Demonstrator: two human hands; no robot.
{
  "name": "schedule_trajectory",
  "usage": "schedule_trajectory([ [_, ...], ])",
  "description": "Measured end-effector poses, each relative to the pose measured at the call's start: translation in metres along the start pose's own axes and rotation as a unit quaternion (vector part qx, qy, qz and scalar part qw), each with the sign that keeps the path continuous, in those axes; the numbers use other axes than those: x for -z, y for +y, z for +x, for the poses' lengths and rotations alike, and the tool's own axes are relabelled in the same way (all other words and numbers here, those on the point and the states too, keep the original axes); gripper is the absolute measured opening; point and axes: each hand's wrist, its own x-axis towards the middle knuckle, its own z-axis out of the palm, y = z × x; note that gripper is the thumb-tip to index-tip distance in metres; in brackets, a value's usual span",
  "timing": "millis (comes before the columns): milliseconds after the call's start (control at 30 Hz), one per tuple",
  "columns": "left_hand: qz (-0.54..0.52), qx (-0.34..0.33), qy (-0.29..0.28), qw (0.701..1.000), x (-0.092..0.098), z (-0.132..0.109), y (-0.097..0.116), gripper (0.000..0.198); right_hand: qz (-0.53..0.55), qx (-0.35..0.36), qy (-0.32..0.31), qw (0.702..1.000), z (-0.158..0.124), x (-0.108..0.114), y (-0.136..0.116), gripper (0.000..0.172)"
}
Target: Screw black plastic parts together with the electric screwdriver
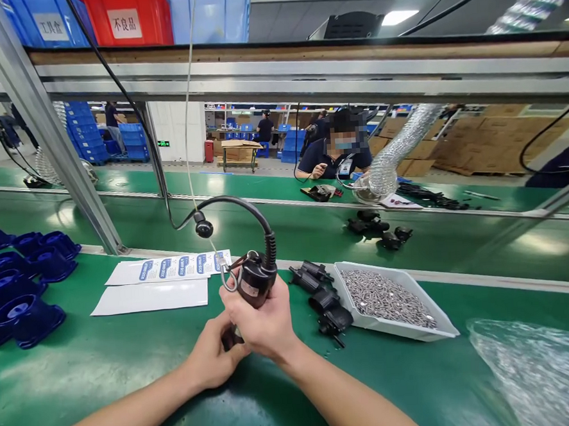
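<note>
My right hand (269, 320) is wrapped around a black electric screwdriver (258, 280), held upright with its cable coming out of the top. A hook and a thin cord link the tool to a black ball (204, 227) above it. Low on the bench, my left hand (212, 359) curls around a dark part (230, 336) beneath the screwdriver. Most of that part is hidden by my fingers, and the tool's tip is out of sight. To the right lie several black plastic housings (324, 297), beside a white tray (398, 336) of small metal screws (386, 297).
Several blue plastic cups (28, 315) stand at the left. Label sheets (157, 295) lie behind my left hand, and a clear plastic bag (540, 371) at the right. Metal frame bars (276, 78) cross overhead. Opposite, a person (333, 152) sits across the green conveyor (266, 220), which carries more black parts (377, 228).
</note>
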Motion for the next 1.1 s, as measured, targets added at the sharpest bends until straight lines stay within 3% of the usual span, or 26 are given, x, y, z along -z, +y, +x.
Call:
schedule_trajectory([
  [333,-0.029,-0.006,-0.018,0.999,-0.001,0.002,-0.009,0.042,0.04,-0.011,-0.022,0.999,0.003,0.007,-0.004,0.023],
  [533,-0.012,-0.002,-0.025,1.0,0.002,0.005,-0.005,0.04,0.048,0.044,0.011,0.998,0.018,0.016,-0.004,0.025],
  [667,-0.002,0.022,-0.028,0.999,0.003,0.004,-0.001,0.035,0.03,0.044,0.018,0.998,0.024,0.02,0.003,0.026],
  [933,0.007,0.018,-0.023,1.0,0.002,0.004,0.004,0.032,0.023,0.016,-0.009,1.0,0.024,0.017,0.011,0.026],
  [1100,-0.013,0.003,-0.028,1.0,0.001,0.004,0.003,0.035,0.013,0.029,0.011,0.999,0.02,0.01,0.02,0.025],
])
